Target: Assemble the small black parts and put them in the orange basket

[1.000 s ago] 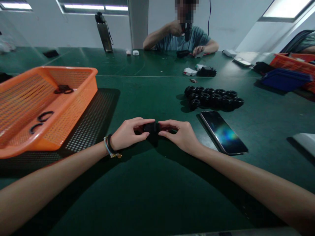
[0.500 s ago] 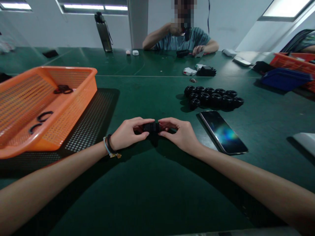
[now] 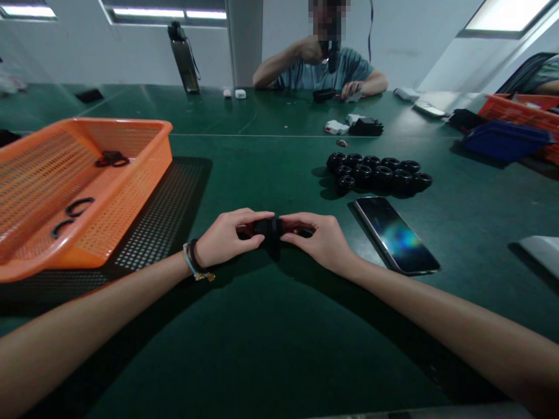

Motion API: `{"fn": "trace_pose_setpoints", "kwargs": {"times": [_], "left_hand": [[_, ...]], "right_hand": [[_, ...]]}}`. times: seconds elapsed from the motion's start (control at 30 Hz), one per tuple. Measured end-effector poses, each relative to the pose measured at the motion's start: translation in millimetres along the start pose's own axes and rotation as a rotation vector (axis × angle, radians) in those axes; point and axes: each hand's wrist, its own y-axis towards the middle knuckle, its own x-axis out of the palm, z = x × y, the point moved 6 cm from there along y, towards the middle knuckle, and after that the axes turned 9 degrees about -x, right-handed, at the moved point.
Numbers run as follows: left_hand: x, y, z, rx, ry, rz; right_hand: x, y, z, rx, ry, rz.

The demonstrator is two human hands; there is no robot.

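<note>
A small black cylindrical part [image 3: 269,227] is held level between both hands, just above the green table [image 3: 262,349]. My left hand [image 3: 229,235] grips its left end between thumb and fingers. At its right end, the thumb and fingers of my right hand [image 3: 321,237] are closed on it. Several glossy black round parts [image 3: 382,174] stand in rows behind and to the right. A phone [image 3: 395,235] lies to the right of my right hand.
An orange basket [image 3: 142,195] with black rings [image 3: 80,206] stands at the left. Across the table a person [image 3: 321,70] holds a dark tool. A bottle [image 3: 184,64] stands at the back; a blue bin [image 3: 506,141] and a red basket [image 3: 524,113] are at the right.
My right hand's fingertips have shifted slightly and lie straighter against the black part. My left hand has hardly moved. The person opposite has moved the dark tool slightly.
</note>
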Motion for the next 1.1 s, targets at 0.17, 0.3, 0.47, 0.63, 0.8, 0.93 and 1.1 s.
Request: {"fn": "trace_pose_setpoints", "kwargs": {"times": [0.17, 0.3, 0.47, 0.63, 0.8, 0.93, 1.1], "left_hand": [[-0.1, -0.3, 0.1, 0.009, -0.009, 0.0], [0.1, 0.0, 0.2, 0.003, -0.004, -0.003], [0.4, 0.2, -0.8, -0.013, -0.02, -0.012], [0.0, 0.9, -2.4, -0.032, -0.054, -0.033], [0.4, 1.7, -2.1, -0.044, -0.054, -0.045], [0.7, 1.2, -1.8, -0.047, -0.056, -0.042], [0.8, 0.7, -2.2, -0.043, -0.068, -0.043]], "right_hand": [[-0.8, 1.3, -1.7, 0.005, -0.03, -0.008], [-1.0, 2.2, -2.4, 0.007, -0.033, -0.017], [-0.4, 1.8, -2.0, -0.002, -0.044, -0.034], [-1.3, 1.8, -4.6, -0.051, -0.034, -0.038], [-1.8, 2.0, -4.2, -0.032, -0.012, -0.032], [-0.1, 1.5, -2.7, 0.013, 0.041, -0.017], [-0.1, 2.0, -3.3, 0.013, 0.034, -0.01]]}}
